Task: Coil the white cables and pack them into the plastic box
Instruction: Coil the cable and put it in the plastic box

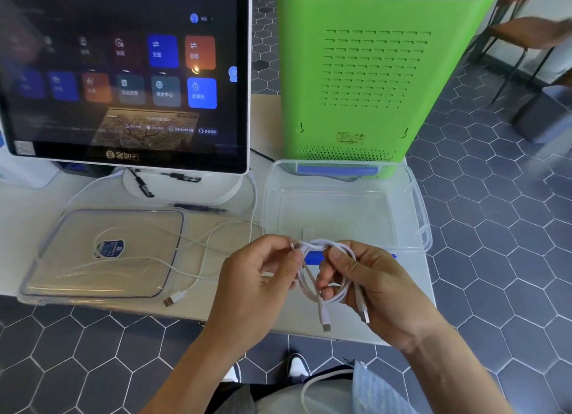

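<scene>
Both hands hold a coiled white cable (322, 277) just above the near edge of the counter (216, 308). The left hand (257, 289) pinches the top of the coil with curled fingers (286, 260); the right hand (374, 293) has its fingers curled round the loops, and two plugs hang below. The clear plastic box (418, 203) stands open just behind the hands. Its lid (102, 255) lies to the left, with a second white cable (185, 271) strewn loose across it.
</scene>
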